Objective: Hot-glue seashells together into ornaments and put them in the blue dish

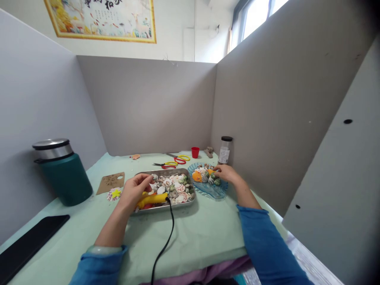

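Observation:
My left hand [137, 190] is over the left side of a metal tray [190, 200] filled with seashells [175, 184]. Its thumb and fingers are pinched at a small greenish-white shell [154, 177]. Beneath that hand, a yellow hot glue gun [157, 198] lies across the tray, its black cord running down over the table edge. My right hand [227, 174] reaches into a blue scalloped glass dish [218, 193] of snail shells [208, 179]. Its fingers are closed together beside an orange shell [211, 171]; what is between them is too small to make out.
Left stand a green thermos [67, 178], a black flat object [32, 245], a brown board [111, 183] and a shell flower [114, 194]. Behind the tray lie two scissors [169, 164], a red cup [195, 152] and a lidded jar [225, 152]. Grey partitions [148, 107] enclose the table.

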The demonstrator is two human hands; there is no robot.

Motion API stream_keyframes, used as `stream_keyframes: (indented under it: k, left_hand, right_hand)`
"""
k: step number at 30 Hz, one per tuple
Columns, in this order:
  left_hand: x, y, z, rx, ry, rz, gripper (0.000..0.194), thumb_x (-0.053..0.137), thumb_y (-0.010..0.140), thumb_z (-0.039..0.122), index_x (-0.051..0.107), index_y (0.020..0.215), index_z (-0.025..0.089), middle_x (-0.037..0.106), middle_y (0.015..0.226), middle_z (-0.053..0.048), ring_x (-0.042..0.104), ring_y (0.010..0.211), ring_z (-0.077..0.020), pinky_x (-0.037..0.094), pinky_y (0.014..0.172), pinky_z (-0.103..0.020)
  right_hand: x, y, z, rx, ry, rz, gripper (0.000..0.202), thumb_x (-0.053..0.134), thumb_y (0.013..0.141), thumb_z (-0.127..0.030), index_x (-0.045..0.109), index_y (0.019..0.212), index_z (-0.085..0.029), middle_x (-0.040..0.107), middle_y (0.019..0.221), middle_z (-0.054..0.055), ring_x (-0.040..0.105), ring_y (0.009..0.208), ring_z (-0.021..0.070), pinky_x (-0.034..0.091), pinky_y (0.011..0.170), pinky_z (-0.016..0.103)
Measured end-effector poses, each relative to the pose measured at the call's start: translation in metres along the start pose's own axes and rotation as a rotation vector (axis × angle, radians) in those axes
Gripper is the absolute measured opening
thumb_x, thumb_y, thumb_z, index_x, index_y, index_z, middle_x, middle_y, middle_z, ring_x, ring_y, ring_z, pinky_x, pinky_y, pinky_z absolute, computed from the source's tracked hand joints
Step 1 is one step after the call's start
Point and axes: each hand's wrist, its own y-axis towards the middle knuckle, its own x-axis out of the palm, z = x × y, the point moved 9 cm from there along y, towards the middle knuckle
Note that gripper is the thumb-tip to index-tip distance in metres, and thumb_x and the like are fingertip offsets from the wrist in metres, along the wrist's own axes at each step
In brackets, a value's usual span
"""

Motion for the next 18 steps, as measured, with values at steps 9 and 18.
stream_keyframes:
  k: [9, 18]
  left_hand:
    - [-0.007, 0.007, -0.01, 0.029, -0.022, 0.033, 0.041, 0.073, 0.061, 0.055, 0.067, 0.072, 0.016, 0.067, 0.066, -0.005, 0.055, 0.053, -0.0129, 0.044, 0.053, -0.023]
    - [-0.022, 0.01, -0.01, 0.073, -0.13, 0.121, 0.043, 0.067, 0.068, 0.056, 0.066, 0.075, 0.013, 0.065, 0.068, -0.005, 0.053, 0.052, -0.0106, 0.045, 0.055, -0.023]
  right_hand:
    - [-0.012, -0.007, -0.023, -0.023, -0.011, 0.122, 0.021, 0.057, 0.082, -0.029, 0.073, 0.092, -0.019, 0.071, 0.093, 0.012, 0.065, 0.087, 0.025, 0.044, 0.074, 0.031]
    - [0.008, -0.049, -0.15, -0.535, 0.238, 0.084, 0.023, 0.051, 0.087, -0.03, 0.071, 0.086, -0.019, 0.07, 0.091, 0.006, 0.061, 0.085, 0.0194, 0.043, 0.077, 0.029]
